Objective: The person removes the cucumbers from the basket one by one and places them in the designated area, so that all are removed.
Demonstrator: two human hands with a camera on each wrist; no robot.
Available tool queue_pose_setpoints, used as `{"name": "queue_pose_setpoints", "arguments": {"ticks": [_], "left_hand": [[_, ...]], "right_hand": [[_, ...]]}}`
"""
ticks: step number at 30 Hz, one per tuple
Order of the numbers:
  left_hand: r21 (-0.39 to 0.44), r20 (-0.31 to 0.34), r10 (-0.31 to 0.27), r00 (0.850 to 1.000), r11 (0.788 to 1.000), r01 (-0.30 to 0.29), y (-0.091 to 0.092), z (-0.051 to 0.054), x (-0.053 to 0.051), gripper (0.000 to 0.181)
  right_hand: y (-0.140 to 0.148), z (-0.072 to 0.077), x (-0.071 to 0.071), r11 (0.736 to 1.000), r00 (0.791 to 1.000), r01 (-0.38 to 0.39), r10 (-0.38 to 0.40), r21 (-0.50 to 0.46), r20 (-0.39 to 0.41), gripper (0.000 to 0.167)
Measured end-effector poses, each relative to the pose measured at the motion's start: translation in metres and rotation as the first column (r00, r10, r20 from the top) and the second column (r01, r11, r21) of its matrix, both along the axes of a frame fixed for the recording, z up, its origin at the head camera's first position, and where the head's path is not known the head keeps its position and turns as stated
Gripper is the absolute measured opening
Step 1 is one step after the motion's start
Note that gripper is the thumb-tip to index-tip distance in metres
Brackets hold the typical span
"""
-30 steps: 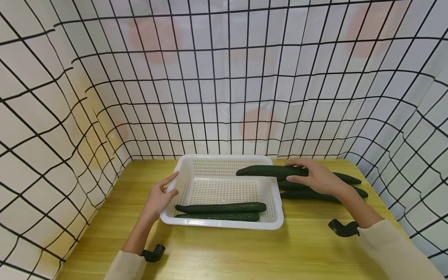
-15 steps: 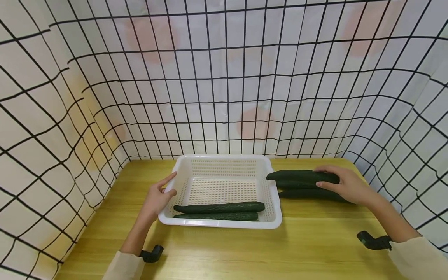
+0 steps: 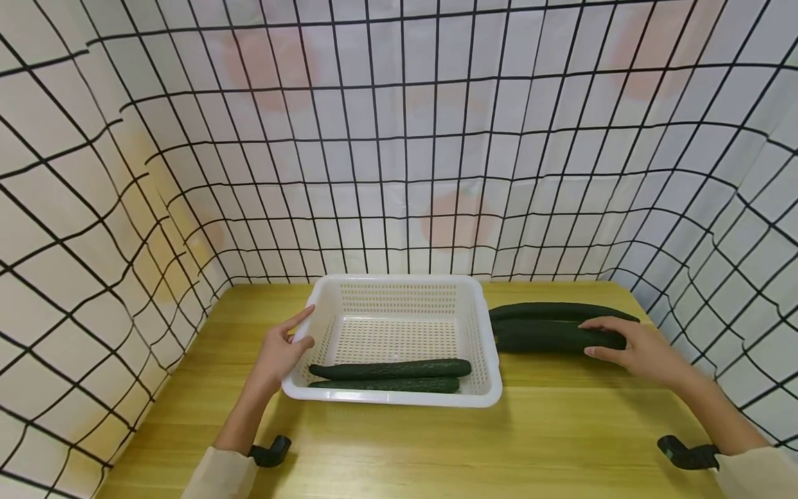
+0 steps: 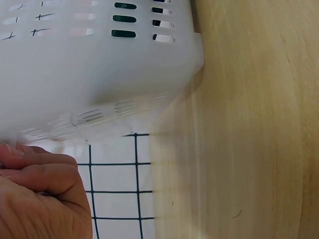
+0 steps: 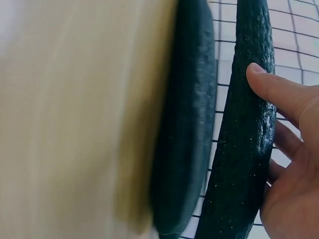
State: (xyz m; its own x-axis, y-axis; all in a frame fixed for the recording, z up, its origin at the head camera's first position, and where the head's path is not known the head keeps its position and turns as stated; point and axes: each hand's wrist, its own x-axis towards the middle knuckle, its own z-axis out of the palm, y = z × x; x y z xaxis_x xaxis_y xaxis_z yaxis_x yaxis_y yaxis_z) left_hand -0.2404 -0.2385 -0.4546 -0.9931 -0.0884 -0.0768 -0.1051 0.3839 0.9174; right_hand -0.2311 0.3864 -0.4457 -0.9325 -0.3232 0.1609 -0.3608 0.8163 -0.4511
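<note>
A white perforated plastic basket [image 3: 399, 398] stands mid-table, with two dark green cucumbers [image 3: 391, 370] lying along its near side. My left hand [image 3: 280, 353] grips the basket's left rim; in the left wrist view its fingers [image 4: 45, 169] are curled at the basket wall. To the right of the basket, my right hand [image 3: 642, 350] holds a cucumber [image 3: 539, 336] near its right end. The right wrist view shows the thumb on this cucumber [image 5: 239, 139] and another cucumber [image 5: 184, 124] beside it, apart. In the head view a further cucumber [image 3: 557, 310] lies behind the held one.
The wooden table [image 3: 399, 450] ends at a black wire grid [image 3: 405, 159] that rises behind it and on both sides, with pale patterned cloth behind. Black wrist mounts [image 3: 688, 454] sit below both hands.
My right hand has carried its cucumber from above the basket's right rim rightward, then slightly nearer, over the other cucumbers. My left hand keeps its place on the rim.
</note>
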Motion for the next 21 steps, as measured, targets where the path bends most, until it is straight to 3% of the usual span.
{"name": "queue_pose_setpoints", "arguments": {"ticks": [11, 21], "left_hand": [[0.021, 0.001, -0.009, 1.0, 1.0, 0.009, -0.002, -0.003, -0.002, 0.066], [0.01, 0.01, -0.001, 1.0, 1.0, 0.001, 0.0, 0.0, 0.001, 0.065]], "right_hand": [[-0.001, -0.034, 0.006, 1.0, 1.0, -0.03, 0.03, 0.007, -0.002, 0.047], [-0.008, -0.038, 0.006, 0.998, 0.999, -0.048, 0.049, 0.034, -0.017, 0.044]]}}
